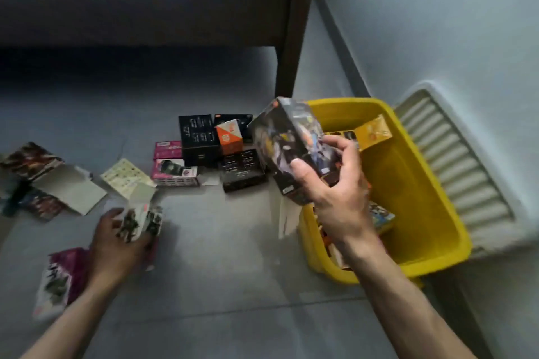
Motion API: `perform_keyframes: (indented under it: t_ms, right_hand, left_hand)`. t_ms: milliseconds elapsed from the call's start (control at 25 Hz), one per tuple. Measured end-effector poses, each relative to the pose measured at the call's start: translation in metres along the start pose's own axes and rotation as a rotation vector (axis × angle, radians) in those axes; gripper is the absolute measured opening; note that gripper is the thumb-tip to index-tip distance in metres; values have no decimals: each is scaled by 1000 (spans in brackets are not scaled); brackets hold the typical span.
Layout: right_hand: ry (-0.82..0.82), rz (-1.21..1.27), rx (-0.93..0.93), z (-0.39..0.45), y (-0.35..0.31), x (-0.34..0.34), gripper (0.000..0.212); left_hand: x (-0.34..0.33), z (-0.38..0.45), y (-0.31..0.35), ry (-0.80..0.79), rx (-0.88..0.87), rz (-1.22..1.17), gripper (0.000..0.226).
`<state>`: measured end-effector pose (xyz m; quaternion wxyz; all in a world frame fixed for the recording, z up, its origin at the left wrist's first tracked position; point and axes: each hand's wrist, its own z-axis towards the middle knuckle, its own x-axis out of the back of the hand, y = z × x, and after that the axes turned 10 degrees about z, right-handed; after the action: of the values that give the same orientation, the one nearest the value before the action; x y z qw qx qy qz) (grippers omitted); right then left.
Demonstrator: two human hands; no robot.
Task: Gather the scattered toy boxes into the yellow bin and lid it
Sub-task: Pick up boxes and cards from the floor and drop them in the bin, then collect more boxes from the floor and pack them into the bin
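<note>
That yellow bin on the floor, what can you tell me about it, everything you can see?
The yellow bin is a rectangular tub, plastic by the look of it, with a rolled rim and no lid on. It stands upright on the grey floor by the wall, next to a ribbed white panel. A few toy boxes already lie inside, including a yellow-orange box leaning at the far end. The right hand holds a dark printed box over its near rim.
</note>
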<state>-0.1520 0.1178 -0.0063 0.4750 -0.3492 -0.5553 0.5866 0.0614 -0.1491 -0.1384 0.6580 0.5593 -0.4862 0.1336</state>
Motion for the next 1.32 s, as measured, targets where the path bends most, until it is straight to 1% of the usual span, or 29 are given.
perform_keyframes:
  t_ms: [40, 80, 160, 200, 240, 280, 320, 360, 400, 440, 480, 520, 560, 640, 680, 720, 760, 800, 880, 960, 1000, 1040, 1080, 1200, 1280, 1320]
  right_hand:
    - [110, 31, -10, 8, 3, 21, 50]
    - [213, 56, -24, 15, 6, 41, 49]
    - [398, 11, -28, 25, 14, 75, 48]
    - [464, -80, -27, 28, 19, 88, 46]
    - [475, -253, -35, 31, 28, 99, 45]
    - [406, -511, -70, 32, 39, 110, 46]
    - [266, -794, -147, 31, 47, 118, 50]
    - [102, -1018, -237, 27, 53, 123, 56]
    - [-28, -1151, -312, 22, 58, 126, 62]
    - [-102, -1196, -350, 18, 62, 128, 66]
    - [-122, -1194, -342, 15, 63, 129, 68]
    - [-113, -1172, -308, 15, 63, 128, 68]
    - [-88, -1146, -252, 15, 63, 127, 65]
    - [-39, -1099, -113, 17, 62, 123, 54]
    - [-37, -1066, -51, 19, 60, 120, 49]
    - [-60, -1028, 1, 21, 58, 115, 46]
    - [-103, -997, 48, 22, 55, 108, 44]
    - [-153, -970, 85, 23, 51, 99, 44]
    - [-249, -936, 109, 25, 48, 78, 43]
    - [-336, -909, 129, 26, 45, 57, 42]
    - [-375, -886, 154, 27, 44, 44, 40]
    - [-412, -848, 186, 25, 41, 27, 37]
    - [-445, -809, 233, 22, 39, 7, 36]
    - [-642, -740, 348, 1, 35, -72, 37]
    - [-804, -758, 359, -12, 40, -119, 41]
    - [-890, -763, 329, -17, 47, -141, 42]
  left_hand:
    - [-6, 5, 33, 35, -10, -100, 52]
    - [-12, 10, 66, 51, -47, -179, 54]
    - [-16, 11, 135, 25, -185, -369, 54]
    - [-16, 7, 167, -18, -258, -470, 53]
    - [-17, 2, 195, -72, -313, -543, 52]
    - [-19, -3, 219, -131, -366, -586, 53]
    - [-24, -10, 241, -181, -407, -594, 55]
    - [-30, -17, 261, -210, -431, -575, 55]
    - [-37, -24, 278, -199, -446, -521, 54]
    - [-46, -31, 291, -150, -470, -424, 51]
    - [-57, -36, 301, -80, -513, -270, 47]
    - [-67, -39, 307, -20, -583, -77, 44]
    - [-79, -40, 309, -3, -683, 134, 45]
    - [-102, -37, 303, -123, -878, 554, 45]
    - [-110, -35, 295, -206, -919, 723, 44]
    - [-117, -33, 287, -281, -907, 834, 45]
    - [-121, -31, 280, -325, -873, 864, 48]
    - [-124, -30, 275, -331, -856, 817, 49]
    - [-122, -30, 268, -289, -919, 597, 40]
    - [-111, -31, 257, -199, -1009, 376, 35]
    - [-101, -30, 245, -138, -1002, 301, 35]
    - [-89, -28, 224, -83, -956, 258, 35]
    - [-74, -24, 200, -40, -873, 260, 37]
    - [-21, -7, 108, -24, -477, 378, 51]
    - [8, 0, 46, -41, -202, 539, 63]
    - [22, -1, 13, -57, -30, 609, 69]
